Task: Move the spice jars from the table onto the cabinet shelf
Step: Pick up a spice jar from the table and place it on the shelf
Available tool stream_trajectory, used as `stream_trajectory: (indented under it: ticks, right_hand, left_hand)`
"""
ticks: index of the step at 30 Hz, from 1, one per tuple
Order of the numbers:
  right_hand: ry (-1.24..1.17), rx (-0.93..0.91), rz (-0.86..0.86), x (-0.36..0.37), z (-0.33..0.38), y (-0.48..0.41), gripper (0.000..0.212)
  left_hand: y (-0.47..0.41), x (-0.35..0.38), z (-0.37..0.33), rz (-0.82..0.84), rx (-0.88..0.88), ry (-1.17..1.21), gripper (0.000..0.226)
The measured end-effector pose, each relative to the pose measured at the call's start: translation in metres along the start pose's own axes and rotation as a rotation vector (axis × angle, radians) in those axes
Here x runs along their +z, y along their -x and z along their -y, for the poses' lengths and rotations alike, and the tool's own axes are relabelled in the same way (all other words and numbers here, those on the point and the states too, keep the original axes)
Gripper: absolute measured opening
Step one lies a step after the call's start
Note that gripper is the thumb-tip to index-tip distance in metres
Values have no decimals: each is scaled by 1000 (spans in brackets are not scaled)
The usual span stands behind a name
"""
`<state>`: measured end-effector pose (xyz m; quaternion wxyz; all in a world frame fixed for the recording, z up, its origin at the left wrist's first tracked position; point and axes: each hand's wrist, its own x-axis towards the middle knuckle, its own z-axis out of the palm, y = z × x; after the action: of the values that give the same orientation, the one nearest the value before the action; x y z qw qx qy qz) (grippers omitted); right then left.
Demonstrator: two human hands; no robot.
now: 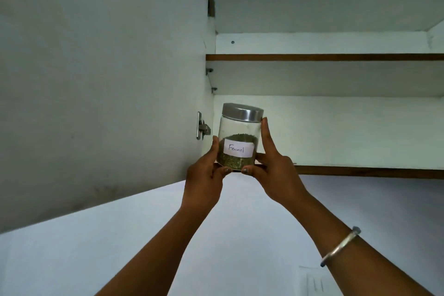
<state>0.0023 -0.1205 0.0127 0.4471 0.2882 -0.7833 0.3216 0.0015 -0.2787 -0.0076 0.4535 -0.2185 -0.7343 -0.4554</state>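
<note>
A glass spice jar point(237, 132) with a steel lid and a white label reading "Fennel" is held upright, partly filled with green seeds. My left hand point(206, 175) grips its lower left side and my right hand point(276, 168) grips its right side, one finger reaching up to the lid. The jar's base is at the front left corner of the lowest cabinet shelf point(360, 172); I cannot tell whether it rests on the shelf. The table is out of view.
The open cabinet door point(96, 79) stands to the left, with a metal hinge point(203, 128) beside the jar. A second shelf point(336, 57) lies above the lowest one. White wall point(120, 247) runs below the cabinet. A bangle sits on my right wrist.
</note>
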Motion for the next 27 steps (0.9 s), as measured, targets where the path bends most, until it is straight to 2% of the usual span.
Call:
stream_trajectory:
  ticks: [6, 9, 13, 17, 21, 27]
  right_hand:
    - [22, 60, 52, 21, -21, -17, 90]
    - [108, 39, 37, 29, -25, -21, 84]
    - [257, 18, 24, 38, -28, -28, 80]
    - [406, 29, -33, 48, -39, -33, 74]
    - [608, 44, -48, 62, -48, -35, 74]
    - [602, 85, -115, 74, -41, -30, 71]
  left_hand:
    - [-12, 16, 22, -5, 4, -50, 65]
    - [-16, 24, 32, -11, -43, -50, 64]
    - [-20, 35, 43, -77, -19, -158, 61]
    - [-24, 45, 49, -117, -53, -211, 51]
    - [-21, 50, 55, -141, 7, -244, 45]
    - [-20, 55, 64, -127, 118, -321, 51]
